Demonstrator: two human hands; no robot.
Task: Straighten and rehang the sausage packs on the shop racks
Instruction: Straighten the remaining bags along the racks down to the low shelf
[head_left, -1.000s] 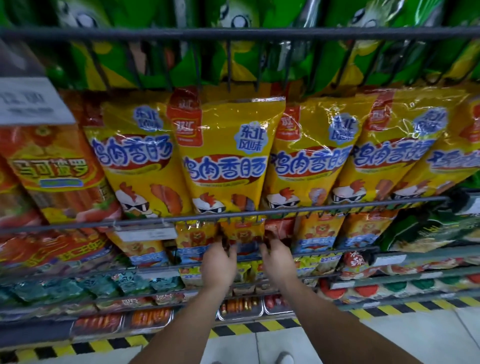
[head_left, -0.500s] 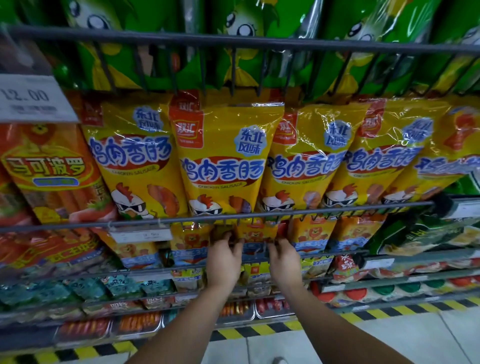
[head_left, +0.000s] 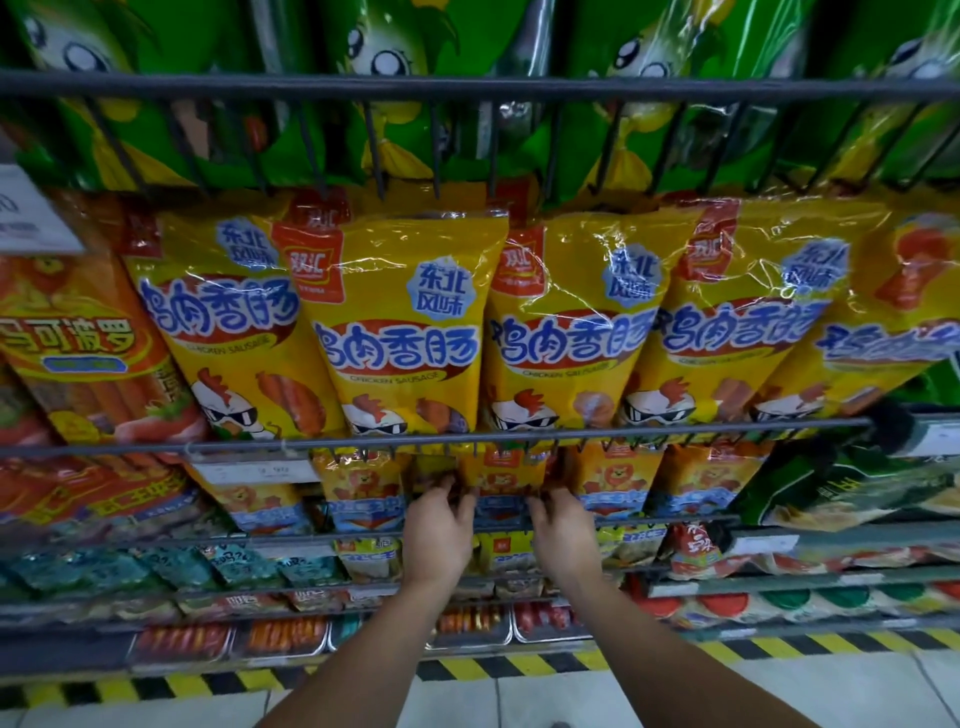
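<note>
A small yellow sausage pack with a lion picture (head_left: 501, 474) hangs just under the middle rack bar (head_left: 415, 441). My left hand (head_left: 439, 525) grips its left edge and my right hand (head_left: 563, 527) grips its right edge, fingers curled round the pack's sides. The fingertips are partly hidden behind the pack. Similar lion packs (head_left: 363, 488) hang on either side of it. Above the bar hangs a row of large yellow chicken sausage packs (head_left: 400, 332).
Green corn-character packs (head_left: 395, 104) hang from the top bar (head_left: 467, 85). Orange packs (head_left: 78, 353) sit at the left, dark green packs (head_left: 841, 488) at the right. Lower shelves hold small packs and trays (head_left: 285, 636). A yellow-black striped strip (head_left: 519, 665) edges the tiled floor.
Both hands have risen a little with the small lion pack, bringing it closer to the middle bar. The view has tilted slightly upward.
</note>
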